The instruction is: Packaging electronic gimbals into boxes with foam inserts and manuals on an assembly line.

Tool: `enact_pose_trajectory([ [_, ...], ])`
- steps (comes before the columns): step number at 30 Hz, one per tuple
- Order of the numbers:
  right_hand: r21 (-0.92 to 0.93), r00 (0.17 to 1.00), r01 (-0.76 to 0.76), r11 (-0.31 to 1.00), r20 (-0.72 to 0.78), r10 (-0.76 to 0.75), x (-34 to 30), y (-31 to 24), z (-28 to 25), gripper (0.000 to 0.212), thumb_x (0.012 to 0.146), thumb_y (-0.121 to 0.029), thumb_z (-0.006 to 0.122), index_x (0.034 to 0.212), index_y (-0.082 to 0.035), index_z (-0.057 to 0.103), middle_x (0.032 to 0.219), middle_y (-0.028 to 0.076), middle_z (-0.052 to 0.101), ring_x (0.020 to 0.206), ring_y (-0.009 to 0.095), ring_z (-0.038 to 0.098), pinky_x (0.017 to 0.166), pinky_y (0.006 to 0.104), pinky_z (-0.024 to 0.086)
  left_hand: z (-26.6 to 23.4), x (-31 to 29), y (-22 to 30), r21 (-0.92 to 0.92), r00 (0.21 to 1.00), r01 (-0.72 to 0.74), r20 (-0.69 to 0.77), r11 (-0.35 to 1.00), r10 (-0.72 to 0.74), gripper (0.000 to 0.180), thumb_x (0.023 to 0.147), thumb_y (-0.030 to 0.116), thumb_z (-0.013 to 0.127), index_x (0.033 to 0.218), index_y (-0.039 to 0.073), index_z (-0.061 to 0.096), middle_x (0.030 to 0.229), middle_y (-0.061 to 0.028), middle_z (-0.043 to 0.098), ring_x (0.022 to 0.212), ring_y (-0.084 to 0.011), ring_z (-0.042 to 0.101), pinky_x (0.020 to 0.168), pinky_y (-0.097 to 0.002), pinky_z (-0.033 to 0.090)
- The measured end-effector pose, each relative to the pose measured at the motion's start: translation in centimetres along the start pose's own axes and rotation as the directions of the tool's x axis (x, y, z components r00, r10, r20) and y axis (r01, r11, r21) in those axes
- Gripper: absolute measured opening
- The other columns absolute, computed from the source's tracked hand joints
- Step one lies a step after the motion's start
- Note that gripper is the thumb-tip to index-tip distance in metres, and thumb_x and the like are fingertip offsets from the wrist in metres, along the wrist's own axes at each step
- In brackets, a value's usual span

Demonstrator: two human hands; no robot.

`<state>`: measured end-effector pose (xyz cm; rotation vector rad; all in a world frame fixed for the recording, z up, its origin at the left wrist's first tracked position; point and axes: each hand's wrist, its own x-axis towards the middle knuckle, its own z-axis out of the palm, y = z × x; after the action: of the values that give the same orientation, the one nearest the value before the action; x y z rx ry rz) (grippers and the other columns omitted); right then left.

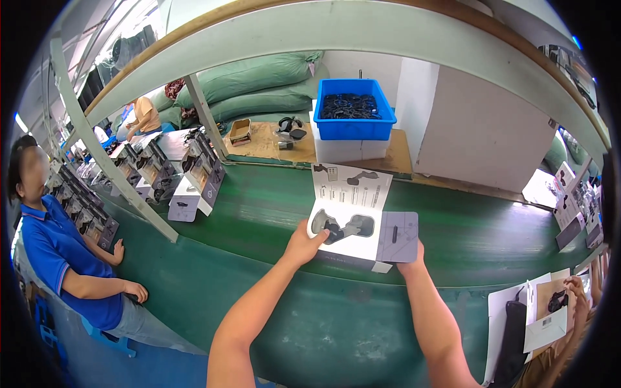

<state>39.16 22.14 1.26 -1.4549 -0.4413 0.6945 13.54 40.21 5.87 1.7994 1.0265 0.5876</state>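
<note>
In front of me, over the green belt, is a white and grey box with its lid standing up at the back. Shaped cutouts in its face show dark grey and black parts. My left hand grips the box's left side, thumb over the front face near the left cutout. At the right end a grey side flap sticks out, printed with a small black device. Closed on the lower edge by that flap is my right hand, its fingers mostly hidden beneath.
A blue bin of black parts stands on a white box beyond the belt. Similar boxes line the belt at left and right. A person in blue sits at left; another person's hands hold a box at lower right.
</note>
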Motion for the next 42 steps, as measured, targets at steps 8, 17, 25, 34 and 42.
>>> enact_pose_trajectory([
  [8,0.699,0.928,-0.363,0.616,0.333,0.169,1.3,0.7,-2.3,0.062,0.101,-0.059,0.050,0.137,-0.009,0.061,0.134,0.013,0.065,0.115,0.030,0.063,0.101,0.0471,0.050,2.4,-0.3,1.0,-0.060,0.996,-0.022,0.082,0.998,0.027,0.065,0.094,0.034,0.070,0.143,-0.003,0.047,0.129,-0.0223,0.063,0.116,-0.0326,0.063,0.101,-0.0393,0.049],
  [17,0.309,0.905,-0.306,0.900,0.389,0.174,-1.9,-9.9,-5.1,0.064,0.096,-0.048,0.059,0.131,0.005,0.061,0.123,0.020,0.068,0.102,0.031,0.068,0.092,0.0422,0.053,6.5,-0.4,-0.8,-0.428,0.999,-0.023,0.012,0.904,0.031,0.083,0.098,0.045,0.065,0.150,-0.012,0.035,0.150,-0.0354,0.043,0.139,-0.0405,0.048,0.114,-0.0453,0.041],
  [25,-0.745,0.962,0.168,0.645,-0.020,-0.274,4.0,-24.3,-22.2,0.037,0.073,-0.015,0.071,0.103,0.006,0.070,0.086,0.015,0.072,0.068,0.025,0.065,0.064,0.0337,0.053,2.2,-3.9,-2.0,-0.206,0.975,-0.188,-0.154,0.960,0.158,0.078,0.094,0.036,0.071,0.146,-0.012,0.039,0.141,-0.0329,0.052,0.129,-0.0400,0.056,0.108,-0.0452,0.047],
  [34,-0.745,0.940,0.154,0.649,-0.092,-0.329,4.8,-28.1,-27.6,0.037,0.082,-0.012,0.062,0.115,0.004,0.062,0.098,0.021,0.068,0.080,0.034,0.065,0.075,0.0423,0.054,-22.8,0.7,-12.0,0.729,0.594,0.461,-0.677,0.505,0.435,0.085,0.074,0.024,0.076,0.144,-0.004,0.038,0.141,-0.0278,0.047,0.127,-0.0441,0.048,0.103,-0.0524,0.042],
  [42,-0.955,0.694,-0.117,-0.272,0.117,-0.711,-0.4,-26.7,-19.1,0.043,0.084,-0.019,0.067,0.120,0.004,0.064,0.114,0.024,0.067,0.097,0.042,0.065,0.085,0.0469,0.053,-26.9,2.2,-13.5,0.873,0.670,0.441,-0.475,0.209,0.571,0.038,0.085,0.020,0.067,0.122,0.008,0.064,0.128,-0.0161,0.058,0.115,-0.0347,0.056,0.099,-0.0460,0.043],
])
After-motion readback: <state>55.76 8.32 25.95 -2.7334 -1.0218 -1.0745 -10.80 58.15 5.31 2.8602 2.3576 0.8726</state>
